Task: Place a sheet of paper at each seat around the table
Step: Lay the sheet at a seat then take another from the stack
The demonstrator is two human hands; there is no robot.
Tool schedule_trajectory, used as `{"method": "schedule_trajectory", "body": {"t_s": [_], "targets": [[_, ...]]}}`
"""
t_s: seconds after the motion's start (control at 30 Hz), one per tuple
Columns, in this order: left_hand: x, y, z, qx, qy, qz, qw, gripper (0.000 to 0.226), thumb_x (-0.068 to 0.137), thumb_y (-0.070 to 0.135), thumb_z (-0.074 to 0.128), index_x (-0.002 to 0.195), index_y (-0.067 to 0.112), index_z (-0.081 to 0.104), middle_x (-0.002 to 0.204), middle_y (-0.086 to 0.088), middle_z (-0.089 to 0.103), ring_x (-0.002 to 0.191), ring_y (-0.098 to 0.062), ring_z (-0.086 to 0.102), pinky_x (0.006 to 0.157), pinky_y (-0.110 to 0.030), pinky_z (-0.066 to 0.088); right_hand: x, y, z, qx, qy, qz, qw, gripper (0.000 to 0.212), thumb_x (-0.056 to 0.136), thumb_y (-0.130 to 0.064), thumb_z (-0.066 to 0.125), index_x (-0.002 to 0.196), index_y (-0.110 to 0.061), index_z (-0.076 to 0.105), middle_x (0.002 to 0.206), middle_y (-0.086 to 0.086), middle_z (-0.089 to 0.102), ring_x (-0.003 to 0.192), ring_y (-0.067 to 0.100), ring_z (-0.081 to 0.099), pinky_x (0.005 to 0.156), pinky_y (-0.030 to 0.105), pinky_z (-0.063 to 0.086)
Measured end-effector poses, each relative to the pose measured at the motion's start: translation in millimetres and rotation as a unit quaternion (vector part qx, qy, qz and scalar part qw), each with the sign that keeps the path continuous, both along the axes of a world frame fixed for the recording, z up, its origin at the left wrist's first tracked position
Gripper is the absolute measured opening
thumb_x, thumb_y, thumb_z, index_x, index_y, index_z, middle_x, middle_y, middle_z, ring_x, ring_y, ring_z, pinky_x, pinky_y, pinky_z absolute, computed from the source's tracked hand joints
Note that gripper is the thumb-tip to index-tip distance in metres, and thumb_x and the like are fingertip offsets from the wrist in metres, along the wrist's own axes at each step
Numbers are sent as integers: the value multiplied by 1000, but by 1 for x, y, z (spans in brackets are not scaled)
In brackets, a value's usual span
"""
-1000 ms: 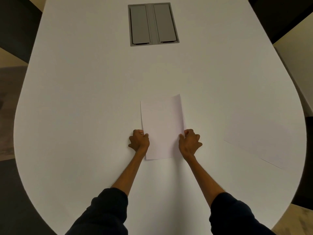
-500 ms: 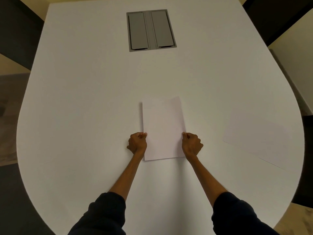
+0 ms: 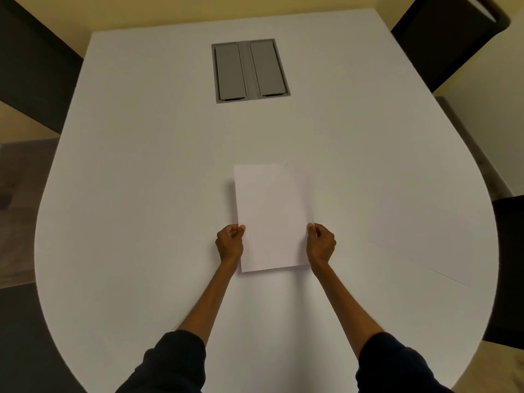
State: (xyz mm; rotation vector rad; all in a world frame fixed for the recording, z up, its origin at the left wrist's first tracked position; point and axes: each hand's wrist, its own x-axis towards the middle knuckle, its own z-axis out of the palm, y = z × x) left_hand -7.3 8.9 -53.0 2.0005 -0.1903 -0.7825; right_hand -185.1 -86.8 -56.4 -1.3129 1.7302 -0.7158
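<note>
A stack of white paper (image 3: 272, 217) is held just above the white table (image 3: 141, 194), its near edge casting a shadow. My left hand (image 3: 230, 243) pinches its left edge and my right hand (image 3: 321, 243) pinches its right edge. One single sheet (image 3: 425, 234) lies flat on the table at the right, in front of a dark chair (image 3: 507, 273).
A grey cable hatch (image 3: 251, 70) with two lids is set into the table's far middle. Dark chairs stand at the far left (image 3: 31, 69) and far right (image 3: 450, 32). The table's rounded edge curves close to me.
My fingers have shifted from pressing down on the paper to pinching its side edges, and the paper has risen slightly off the table. The view has tilted up, showing more of the far end.
</note>
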Motion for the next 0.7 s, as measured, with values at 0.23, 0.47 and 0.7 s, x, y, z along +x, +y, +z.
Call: {"method": "schedule_trajectory", "body": {"t_s": [0.23, 0.47, 0.7], "targets": [[-9, 12, 46, -70, -17, -4, 997, 27, 94, 19, 63, 109, -3, 66, 97, -9, 67, 91, -19, 61, 79, -25, 46, -6, 14, 41, 14, -137, -54, 989, 18, 96, -15, 60, 99, 2, 68, 91, 9, 65, 83, 19, 57, 79, 27, 46], [-22, 28, 106, -157, -56, -15, 986, 13, 94, 21, 64, 99, 9, 63, 87, 2, 63, 85, -12, 60, 69, -10, 44, -24, 26, 99, -17, -214, -52, 975, 18, 94, -15, 62, 101, -1, 69, 93, 5, 66, 84, 17, 58, 80, 28, 49], [-49, 58, 155, -240, -97, -24, 966, 11, 94, 25, 63, 97, 14, 64, 86, 9, 65, 82, -4, 61, 69, -7, 45, -55, 54, 154, -100, -269, -57, 956, 13, 91, -18, 66, 97, -9, 73, 92, -3, 70, 82, 14, 63, 74, 21, 48]]}}
